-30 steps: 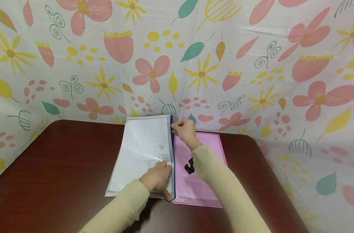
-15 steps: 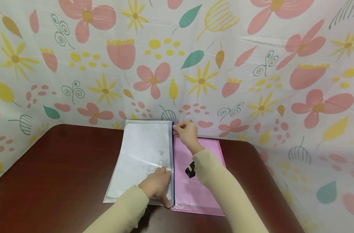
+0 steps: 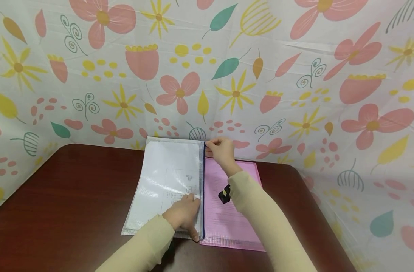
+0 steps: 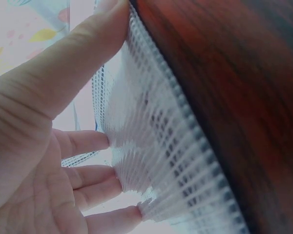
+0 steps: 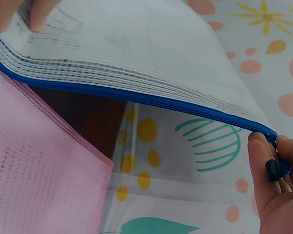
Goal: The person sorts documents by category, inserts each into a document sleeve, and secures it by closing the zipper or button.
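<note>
A clear mesh zip document bag (image 3: 162, 166) with a blue zipper edge and printed paper inside lies on the table. My left hand (image 3: 183, 211) rests on its lower right part, fingers spread and fairly straight, thumb at the near corner. In the left wrist view, the fingertips (image 4: 100, 139) touch the rippled mesh. My right hand (image 3: 221, 151) pinches the far end of the blue zipper (image 5: 161, 103), by the slider, and holds that corner raised. A dark blue pull tab (image 5: 276, 170) hangs at these fingers. The zipper looks closed along its visible length.
A pink mesh document bag (image 3: 224, 223) with printed paper lies right of the clear one, partly under the right forearm. A small black device (image 3: 224, 194) sits at the right wrist. The brown table (image 3: 74, 196) ends at a floral cloth (image 3: 207, 68) behind.
My right hand has moved slightly up and right, lifting the far right corner of the clear bag. The left hand stays in place on the bag. The head view has tilted a little.
</note>
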A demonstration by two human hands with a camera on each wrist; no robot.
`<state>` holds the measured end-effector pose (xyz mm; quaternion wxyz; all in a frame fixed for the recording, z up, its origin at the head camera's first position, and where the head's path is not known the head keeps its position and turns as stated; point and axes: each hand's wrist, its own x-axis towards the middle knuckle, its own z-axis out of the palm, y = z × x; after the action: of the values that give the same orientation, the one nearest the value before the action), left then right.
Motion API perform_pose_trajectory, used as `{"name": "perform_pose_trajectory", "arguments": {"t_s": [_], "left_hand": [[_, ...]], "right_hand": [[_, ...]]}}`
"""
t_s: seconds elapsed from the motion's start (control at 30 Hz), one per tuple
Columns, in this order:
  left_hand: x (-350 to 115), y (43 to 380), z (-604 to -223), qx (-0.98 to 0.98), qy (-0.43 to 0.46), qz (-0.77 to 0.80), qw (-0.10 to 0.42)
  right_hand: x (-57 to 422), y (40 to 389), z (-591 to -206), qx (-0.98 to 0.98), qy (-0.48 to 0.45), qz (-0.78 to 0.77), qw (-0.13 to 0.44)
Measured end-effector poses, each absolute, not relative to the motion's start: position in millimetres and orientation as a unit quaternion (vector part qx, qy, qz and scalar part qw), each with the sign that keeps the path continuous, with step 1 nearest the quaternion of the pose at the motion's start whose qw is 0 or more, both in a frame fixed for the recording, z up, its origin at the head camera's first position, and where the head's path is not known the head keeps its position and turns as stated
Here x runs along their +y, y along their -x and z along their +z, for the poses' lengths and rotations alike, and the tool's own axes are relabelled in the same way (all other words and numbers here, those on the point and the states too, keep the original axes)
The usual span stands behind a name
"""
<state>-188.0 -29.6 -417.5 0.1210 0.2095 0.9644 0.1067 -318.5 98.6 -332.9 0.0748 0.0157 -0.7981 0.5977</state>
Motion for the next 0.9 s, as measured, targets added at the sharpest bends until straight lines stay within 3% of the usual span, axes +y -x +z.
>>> {"name": "perform_pose_trajectory", "arguments": {"t_s": [0.9], "left_hand": [[-29.4, 187.7, -416.3, 0.965, -0.211, 0.101, 0.121]], "right_hand": [[108.3, 319.1, -326.2, -0.795, -0.008, 0.605, 0.048]]}}
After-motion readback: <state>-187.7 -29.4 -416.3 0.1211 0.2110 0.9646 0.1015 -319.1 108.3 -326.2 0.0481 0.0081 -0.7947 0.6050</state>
